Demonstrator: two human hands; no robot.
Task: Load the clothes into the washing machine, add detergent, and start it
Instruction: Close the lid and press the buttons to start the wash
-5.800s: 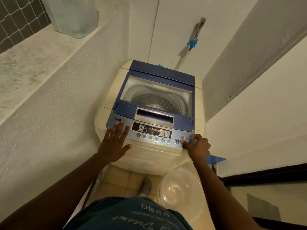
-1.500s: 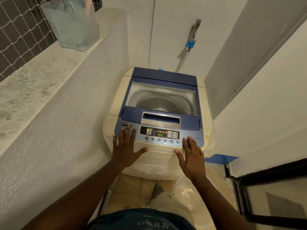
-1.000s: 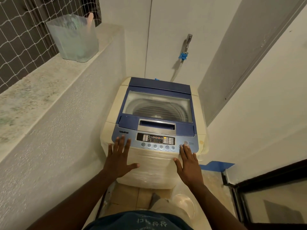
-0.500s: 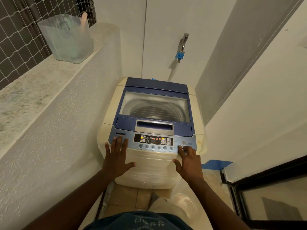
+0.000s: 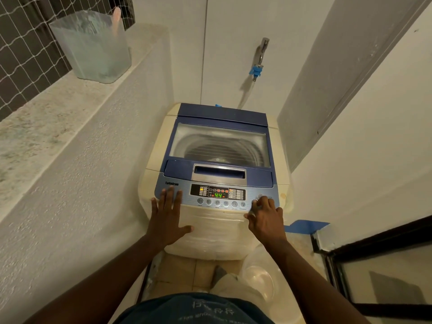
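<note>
A cream top-loading washing machine (image 5: 210, 230) stands in a narrow alcove with its blue glass lid (image 5: 221, 146) closed. Its control panel (image 5: 218, 196) is lit, and the green display reads 44. My left hand (image 5: 167, 216) lies flat, fingers spread, on the machine's front left corner, holding nothing. My right hand (image 5: 265, 216) rests at the panel's right end with fingers curled and a fingertip on a round button there. The drum shows dimly through the glass; I cannot make out clothes inside.
A frosted plastic container (image 5: 93, 45) stands on the stone ledge (image 5: 35, 127) at left, before a netted window. A tap (image 5: 260, 57) with a blue fitting is on the back wall. A clear plastic basin (image 5: 259, 279) lies on the floor by my feet. A dark-framed door (image 5: 383, 272) is at right.
My right hand curled from flat and its fingertip moved onto the right-end button. The green display lit up with 44. My left hand stayed flat on the left corner.
</note>
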